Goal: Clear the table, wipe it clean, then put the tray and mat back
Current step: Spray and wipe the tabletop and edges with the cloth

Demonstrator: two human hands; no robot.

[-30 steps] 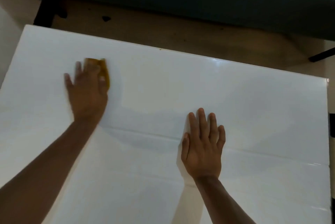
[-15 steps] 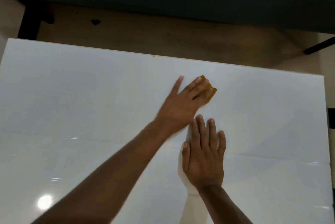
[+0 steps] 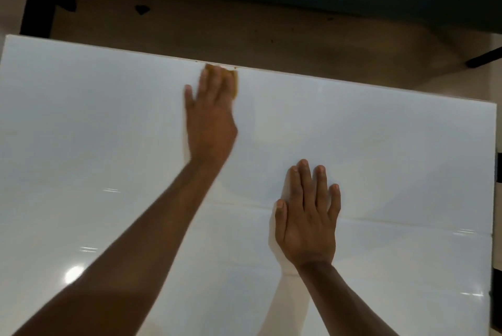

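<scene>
1. Table [image 3: 380, 131] fills our view, white and glossy.
2. Our left hand [image 3: 210, 118] presses a brown cloth [image 3: 234, 81] flat-fingered at the far edge; overshoot and it drops off.
3. Our right hand [image 3: 307, 216] lies flat, fingers straight; it might smudge.

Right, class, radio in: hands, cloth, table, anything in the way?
Left hand presses small mustard-brown cloth at glossy white table's far edge. Right hand flat on tabletop. No obstruction visible.

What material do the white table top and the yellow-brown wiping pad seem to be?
Table top: probably glossy laminate or glass, as it mirrors lamp glints. Wiping pad: perhaps a sponge or cloth, matte, yellow-brown; it is blurred and mostly hidden under the left hand.
</scene>
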